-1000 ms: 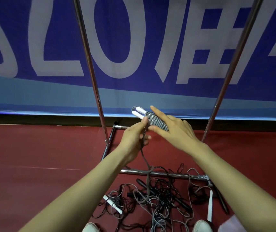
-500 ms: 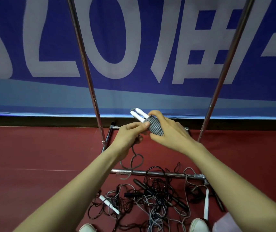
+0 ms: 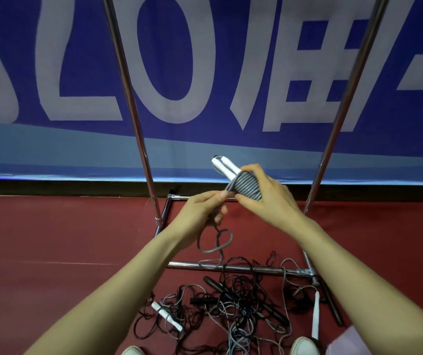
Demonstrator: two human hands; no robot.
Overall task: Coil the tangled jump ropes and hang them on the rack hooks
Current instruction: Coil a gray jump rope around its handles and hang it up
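Just right of centre frame: a grey cord jump rope wound tight round its two white plastic handles (image 3: 245,187), held up in the air in front of the chrome tube rack (image 3: 269,270). The right hand (image 3: 269,203) is curled round the bundle, thumb under & fingers over the top, prob so the turns can't slide off the handles as more go on. The left hand (image 3: 200,211) pinches the grey cord right at the bundle's lower-left edge, thumb & forefinger pressed together on it. Looks like it's feeding & tensioning the next wrap.

The loose grey tail (image 3: 215,243) hangs below that hand in a kinked loop & seems to reach the rack's base bar, so I'd say a few wraps are left. Coil isn't finished, nothing hung yet. Hooks aren't in view, only two slanted uprights (image 3: 132,106) running off the top edge.

Bottom middle: a tangled heap of black & grey ropes (image 3: 231,303) on the dark red floor (image 3: 51,239), on the near side of the bar, btwn two white shoe toes (image 3: 305,345). That's handy for the next pick. A blue banner w/ pale letters (image 3: 205,60) fills the top half.
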